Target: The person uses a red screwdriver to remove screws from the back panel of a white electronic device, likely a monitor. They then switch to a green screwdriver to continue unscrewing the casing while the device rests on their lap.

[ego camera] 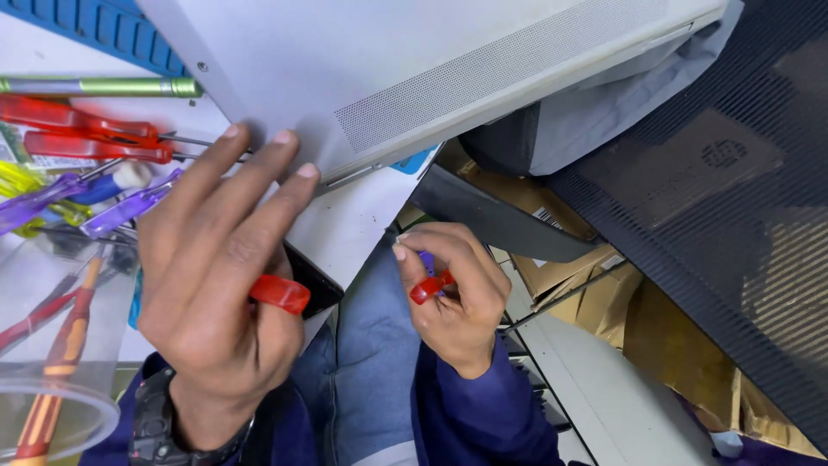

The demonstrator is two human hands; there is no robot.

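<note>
Cluttered white workbench w/ overturned grey laptop, vent grille up.

Head view: left hand has fingers spread flat on laptop's edge, thumb pinching a red plastic pry pick vs. palm. Right hand, over the lap, pinches a small red-handled tool; its tip is hidden. Red, purple & green screwdrivers lie left. Looks like back-cover work; opening it needs the tool at the seam.

Single head-worn view, steeply downward, close over both hands and lap.
</note>
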